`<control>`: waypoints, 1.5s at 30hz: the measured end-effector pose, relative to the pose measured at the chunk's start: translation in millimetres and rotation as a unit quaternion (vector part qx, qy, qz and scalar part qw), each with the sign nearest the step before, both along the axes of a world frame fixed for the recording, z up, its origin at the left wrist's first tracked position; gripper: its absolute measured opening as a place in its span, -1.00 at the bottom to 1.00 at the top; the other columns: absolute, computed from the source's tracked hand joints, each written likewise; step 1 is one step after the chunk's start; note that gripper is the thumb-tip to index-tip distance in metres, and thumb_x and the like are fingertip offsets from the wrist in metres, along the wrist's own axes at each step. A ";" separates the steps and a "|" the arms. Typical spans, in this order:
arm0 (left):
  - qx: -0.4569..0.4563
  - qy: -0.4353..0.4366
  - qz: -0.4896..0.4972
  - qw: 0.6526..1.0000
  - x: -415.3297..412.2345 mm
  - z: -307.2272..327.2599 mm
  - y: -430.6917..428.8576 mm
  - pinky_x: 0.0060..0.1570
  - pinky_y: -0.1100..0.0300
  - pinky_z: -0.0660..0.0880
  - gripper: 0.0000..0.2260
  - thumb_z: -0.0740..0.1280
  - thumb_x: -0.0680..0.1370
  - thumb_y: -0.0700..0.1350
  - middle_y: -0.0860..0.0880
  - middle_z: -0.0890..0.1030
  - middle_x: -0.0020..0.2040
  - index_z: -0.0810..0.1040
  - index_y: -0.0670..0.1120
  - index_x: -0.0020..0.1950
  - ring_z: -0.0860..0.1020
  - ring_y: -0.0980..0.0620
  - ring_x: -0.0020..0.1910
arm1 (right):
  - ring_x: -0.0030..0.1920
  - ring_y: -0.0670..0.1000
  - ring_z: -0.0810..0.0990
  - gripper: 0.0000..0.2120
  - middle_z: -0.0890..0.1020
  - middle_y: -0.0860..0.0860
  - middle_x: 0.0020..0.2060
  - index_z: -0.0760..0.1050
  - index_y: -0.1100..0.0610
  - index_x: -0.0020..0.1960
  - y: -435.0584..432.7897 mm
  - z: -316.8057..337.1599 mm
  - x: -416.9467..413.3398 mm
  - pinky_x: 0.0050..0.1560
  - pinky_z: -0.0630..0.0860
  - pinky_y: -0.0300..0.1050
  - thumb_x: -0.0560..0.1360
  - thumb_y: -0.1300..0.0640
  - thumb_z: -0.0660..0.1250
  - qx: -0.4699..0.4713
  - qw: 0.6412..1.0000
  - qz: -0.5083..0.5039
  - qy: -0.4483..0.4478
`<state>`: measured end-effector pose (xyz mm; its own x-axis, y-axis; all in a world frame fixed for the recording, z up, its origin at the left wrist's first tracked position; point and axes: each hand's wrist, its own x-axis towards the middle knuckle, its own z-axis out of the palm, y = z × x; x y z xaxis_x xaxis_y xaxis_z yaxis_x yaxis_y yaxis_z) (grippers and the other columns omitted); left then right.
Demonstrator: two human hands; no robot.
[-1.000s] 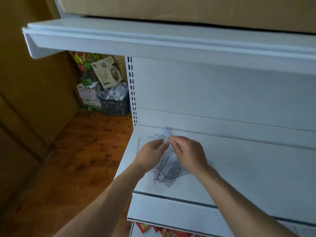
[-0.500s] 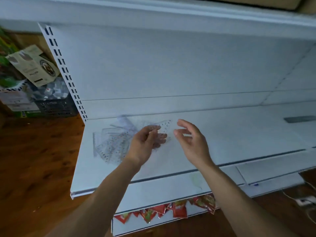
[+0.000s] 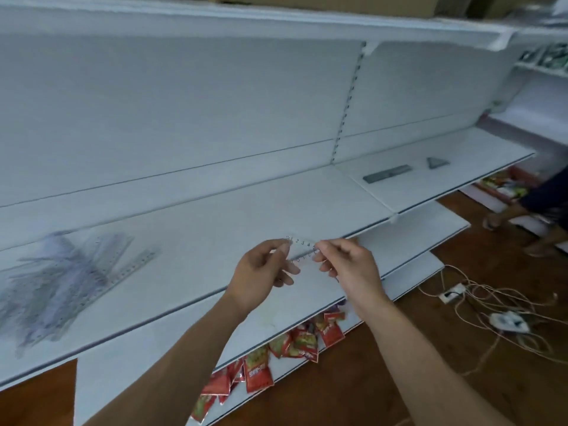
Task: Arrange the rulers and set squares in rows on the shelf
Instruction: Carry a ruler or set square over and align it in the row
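A small clear ruler point(image 3: 302, 249) with printed numbers is held above the white shelf point(image 3: 215, 229), pinched at its left end by my left hand point(image 3: 261, 276) and at its right end by my right hand point(image 3: 344, 267). A loose pile of clear rulers and set squares point(image 3: 61, 281) lies on the same shelf far to the left, blurred. On the neighbouring shelf section to the right lie a grey stack of rulers point(image 3: 388, 173) and a grey triangular stack of set squares point(image 3: 437, 162).
Red snack packets point(image 3: 295, 348) hang along the lower shelf under my hands. A tangle of cables and a power strip point(image 3: 507, 321) lies on the wooden floor at right. Another person's legs point(image 3: 534, 216) stand at the far right.
The view has swung right along the shelf, leaving the pile at the far left. My right hand, open half a second ago, now pinches the ruler together with my left hand.
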<state>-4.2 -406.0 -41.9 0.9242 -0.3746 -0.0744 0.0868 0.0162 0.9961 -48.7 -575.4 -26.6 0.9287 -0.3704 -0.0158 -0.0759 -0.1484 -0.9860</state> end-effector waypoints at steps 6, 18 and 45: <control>0.026 -0.042 -0.068 0.996 -30.1 -1.9 -149.5 -0.34 0.29 0.45 -0.83 0.28 0.60 -0.05 -0.01 0.59 -0.37 0.60 -0.10 0.04 0.52 0.08 -0.38 | -0.38 -0.15 0.56 -0.85 0.67 -0.04 -0.33 0.60 0.07 -0.17 -147.1 -2.2 -52.6 -0.37 0.47 -0.33 0.54 0.07 0.33 0.046 0.995 -0.087 -0.003; 0.052 -0.075 -0.135 0.987 -33.7 -5.7 -331.0 -0.35 0.29 0.41 -0.88 0.27 0.60 -0.07 0.02 0.48 -0.40 0.58 -0.04 -0.07 0.44 0.12 -0.40 | -0.44 -0.12 0.46 -0.81 0.60 -0.04 -0.42 0.58 0.15 -0.21 -316.5 -16.9 -85.3 -0.40 0.42 -0.31 0.51 0.06 0.37 0.070 0.988 -0.138 0.017; 0.143 -0.181 -0.018 0.973 202.6 -40.0 -676.8 -0.30 0.41 0.39 -0.68 0.42 0.50 -0.08 0.18 0.50 -0.33 0.51 0.14 0.23 0.45 0.20 -0.36 | -0.43 -0.14 0.46 -0.81 0.59 -0.05 -0.42 0.58 0.12 -0.24 -687.2 -40.7 187.5 -0.39 0.42 -0.33 0.51 0.06 0.36 0.075 0.995 -0.044 0.040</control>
<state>198.4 -1082.8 -81.9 0.8958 -0.4195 0.1471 -0.2752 -0.2632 0.9247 138.8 -1262.7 -67.3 0.8861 -0.4386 -0.1500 -0.1618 0.0107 -0.9868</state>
